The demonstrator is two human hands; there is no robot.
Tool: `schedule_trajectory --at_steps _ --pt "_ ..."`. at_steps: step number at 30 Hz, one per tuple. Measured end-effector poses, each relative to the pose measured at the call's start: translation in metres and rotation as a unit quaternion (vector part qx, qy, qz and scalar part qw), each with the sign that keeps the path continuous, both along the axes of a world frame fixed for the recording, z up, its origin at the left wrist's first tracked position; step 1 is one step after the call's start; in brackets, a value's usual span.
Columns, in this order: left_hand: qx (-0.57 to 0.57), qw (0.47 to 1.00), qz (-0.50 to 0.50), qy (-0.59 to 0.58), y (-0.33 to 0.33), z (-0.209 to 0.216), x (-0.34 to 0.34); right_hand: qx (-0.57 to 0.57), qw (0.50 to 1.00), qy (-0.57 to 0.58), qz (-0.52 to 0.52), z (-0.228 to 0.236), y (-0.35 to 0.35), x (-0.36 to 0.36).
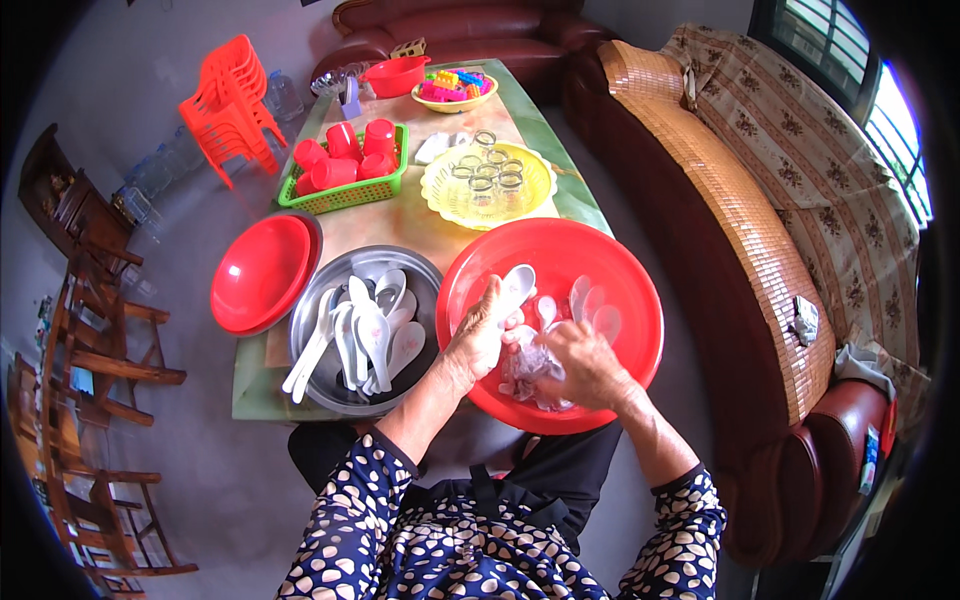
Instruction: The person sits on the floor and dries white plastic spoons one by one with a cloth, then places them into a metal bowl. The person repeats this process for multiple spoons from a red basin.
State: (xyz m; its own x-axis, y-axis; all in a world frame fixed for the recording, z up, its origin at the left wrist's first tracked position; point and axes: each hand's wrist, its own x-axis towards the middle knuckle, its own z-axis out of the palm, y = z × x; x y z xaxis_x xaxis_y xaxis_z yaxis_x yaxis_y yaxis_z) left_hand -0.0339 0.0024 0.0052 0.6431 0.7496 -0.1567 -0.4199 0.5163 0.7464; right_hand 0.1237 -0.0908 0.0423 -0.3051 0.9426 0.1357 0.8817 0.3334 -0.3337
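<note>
Over the large red basin (630,260), my left hand (473,345) is closed around a white soup spoon (517,286), its bowl pointing up and away. My right hand (588,362) is beside it, fingers curled on a crumpled whitish cloth (533,366) low in the basin; its fingertips are partly blurred. More white spoons (582,296) rest in the red basin on the right, under what looks like water. To the left, a grey metal basin (428,275) holds several white soup spoons (373,338) with their handles mostly toward me.
Left on the table (262,392) are red bowls (262,273) and a green basket (345,198) of red cups (340,140). Beyond the red basin sit a yellow tray (440,205) with glasses (482,172) and a bowl of toy blocks (460,86). A sofa (690,330) flanks the right.
</note>
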Motion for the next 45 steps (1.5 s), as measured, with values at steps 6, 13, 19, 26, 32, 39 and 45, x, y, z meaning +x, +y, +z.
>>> schedule_trajectory --at_steps 6,13,19,26,32,39,45 --pt "0.025 0.989 -0.035 0.143 -0.016 0.022 0.001 0.005 0.948 0.309 -0.08 0.006 0.05 0.003" --pt "0.286 0.928 0.022 0.239 -0.015 0.0 0.003 0.036 0.903 0.413 -0.114 0.009 0.063 0.031" --pt "0.413 0.783 0.083 0.457 -0.023 -0.005 0.005 0.087 0.886 0.405 -0.211 0.008 0.058 0.071" --pt "0.608 0.609 0.259 0.438 -0.035 0.012 0.019 0.031 0.889 0.395 -0.231 -0.003 0.047 0.074" --pt "0.586 0.642 0.177 0.462 -0.039 0.019 0.013 -0.002 0.904 0.392 -0.172 0.007 0.045 0.042" --pt "0.521 0.766 0.181 0.33 -0.042 0.015 0.016 -0.116 0.855 0.486 -0.138 0.017 0.032 0.016" --pt "0.48 0.752 0.227 0.39 -0.046 0.021 -0.014 -0.182 0.884 0.423 -0.074 0.009 0.023 -0.009"
